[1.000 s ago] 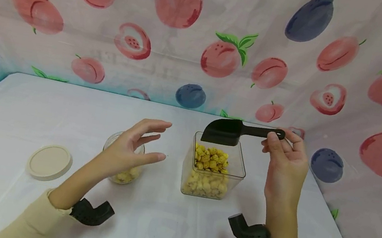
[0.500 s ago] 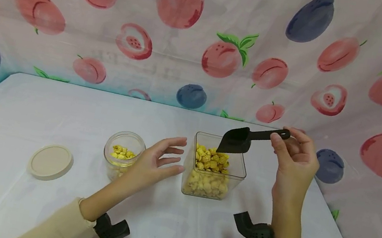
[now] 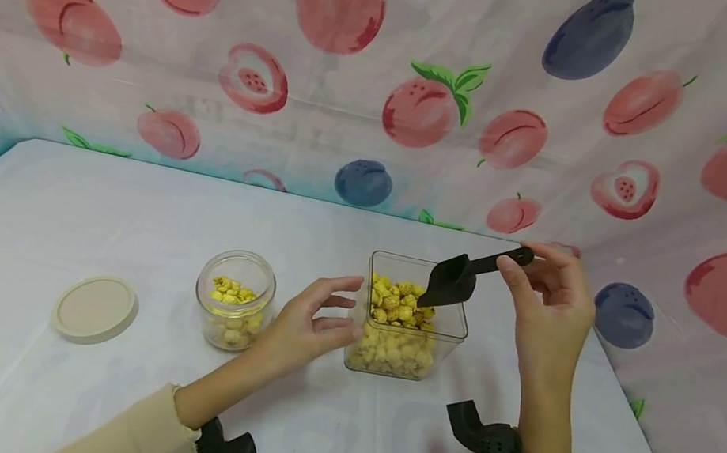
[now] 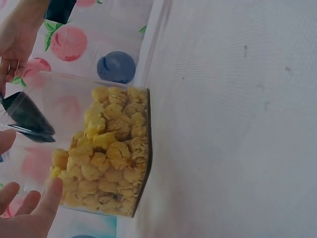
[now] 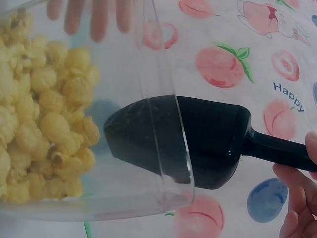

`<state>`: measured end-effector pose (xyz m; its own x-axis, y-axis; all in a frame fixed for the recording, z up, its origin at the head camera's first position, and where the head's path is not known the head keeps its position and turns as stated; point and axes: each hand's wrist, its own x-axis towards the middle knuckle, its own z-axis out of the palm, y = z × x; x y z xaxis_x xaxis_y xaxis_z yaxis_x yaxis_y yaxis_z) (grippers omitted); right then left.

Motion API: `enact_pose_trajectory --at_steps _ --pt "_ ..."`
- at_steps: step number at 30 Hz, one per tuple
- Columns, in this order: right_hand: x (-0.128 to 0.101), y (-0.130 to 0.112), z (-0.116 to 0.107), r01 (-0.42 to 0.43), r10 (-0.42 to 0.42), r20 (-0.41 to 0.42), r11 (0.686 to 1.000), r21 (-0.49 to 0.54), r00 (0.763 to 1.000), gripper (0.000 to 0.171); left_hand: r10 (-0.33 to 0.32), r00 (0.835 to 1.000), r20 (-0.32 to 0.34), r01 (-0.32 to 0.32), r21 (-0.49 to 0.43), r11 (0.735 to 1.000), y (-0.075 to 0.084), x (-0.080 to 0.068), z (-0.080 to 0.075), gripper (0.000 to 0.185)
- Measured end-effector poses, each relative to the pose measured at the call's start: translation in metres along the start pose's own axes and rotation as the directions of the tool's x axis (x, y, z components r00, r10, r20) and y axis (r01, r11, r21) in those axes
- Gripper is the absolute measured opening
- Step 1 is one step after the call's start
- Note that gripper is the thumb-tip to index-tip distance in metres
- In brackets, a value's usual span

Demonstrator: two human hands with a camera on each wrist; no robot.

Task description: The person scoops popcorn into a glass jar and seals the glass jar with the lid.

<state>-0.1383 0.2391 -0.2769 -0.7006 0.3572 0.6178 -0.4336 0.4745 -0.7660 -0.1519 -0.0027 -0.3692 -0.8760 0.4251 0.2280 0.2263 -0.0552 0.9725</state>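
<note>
Only one readable word: "Happy", in blue letters on the fruit-print backdrop cloth (image 5: 287, 94), seen in the right wrist view at the right, between a pink peach above and another below. No other lettering, brand, number or sign legible on the clear square container (image 3: 404, 346), the round jar (image 3: 232, 309), the black scoop (image 3: 451, 281) or the lid (image 3: 95, 307)

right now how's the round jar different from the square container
The round jar is small and cylindrical, with only a little popcorn; the square container is bigger, straight-walled and much fuller. The black scoop dips into the square container; nothing enters the round jar. Both are clear, lidless and upright.
</note>
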Motion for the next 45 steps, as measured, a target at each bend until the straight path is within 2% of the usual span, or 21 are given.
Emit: enact_pose_trajectory --at_steps 9,16,25,31,45 --pt "-0.002 -0.001 0.003 0.088 -0.082 0.054 0.988 -0.126 0.995 0.029 0.021 1.0 0.007 -0.021 0.001 1.0 -0.004 0.001 0.004 0.061" --pt "-0.004 0.001 0.007 0.142 -0.119 0.121 0.967 -0.211 0.986 0.028 0.024 1.0 -0.007 -0.024 0.01 1.0 -0.005 0.0 0.005 0.06" --pt "-0.009 0.005 0.016 0.199 -0.147 0.217 0.949 -0.245 0.965 0.03 0.042 0.999 -0.01 -0.042 0.01 0.999 -0.004 -0.001 0.006 0.058" --pt "-0.009 0.01 0.017 0.165 -0.107 0.222 0.951 -0.263 0.969 0.03 0.039 0.999 -0.004 -0.039 0.018 0.999 -0.005 0.0 0.006 0.058" --pt "-0.001 0.024 0.011 0.002 0.035 0.207 0.985 -0.173 0.978 0.029 0.044 0.999 0.0 -0.044 0.015 0.999 -0.005 -0.001 0.006 0.058"
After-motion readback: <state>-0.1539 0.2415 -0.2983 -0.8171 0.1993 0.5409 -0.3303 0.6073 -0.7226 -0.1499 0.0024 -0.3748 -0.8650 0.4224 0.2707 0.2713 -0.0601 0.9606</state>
